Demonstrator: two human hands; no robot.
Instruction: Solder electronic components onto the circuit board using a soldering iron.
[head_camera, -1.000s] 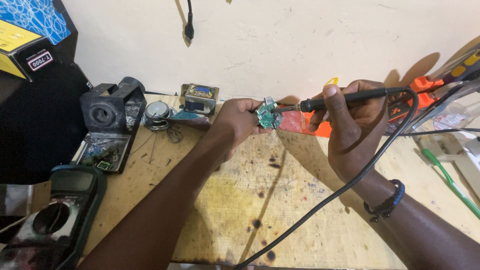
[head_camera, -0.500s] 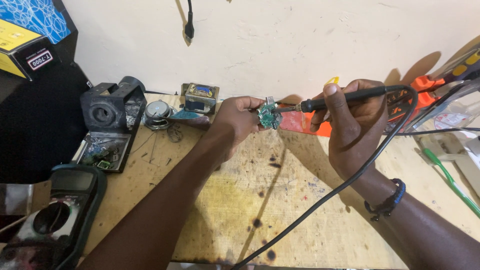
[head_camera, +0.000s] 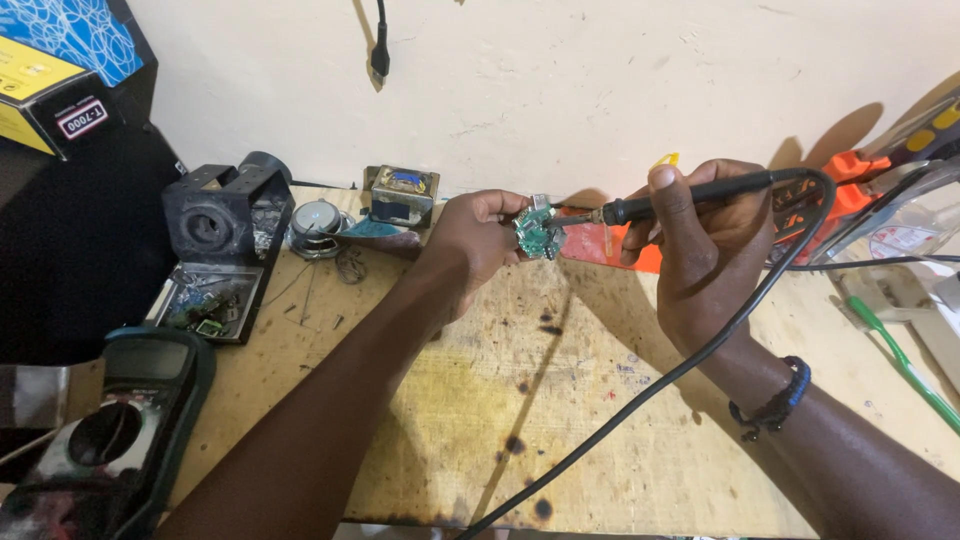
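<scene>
Left hand (head_camera: 478, 232): grip closed on a small green circuit board (head_camera: 537, 233), held above the back of the wooden desk (head_camera: 560, 420), near the wall. Right hand (head_camera: 705, 240): grip closed around a black soldering iron (head_camera: 690, 196), its tip touching the board; black cord (head_camera: 660, 380) trailing across the desk. Left side of the desk: black iron stand (head_camera: 222, 215), small transformer (head_camera: 402, 195), multimeter (head_camera: 120, 425). Beaded bracelet (head_camera: 775, 405) on the right wrist.
</scene>
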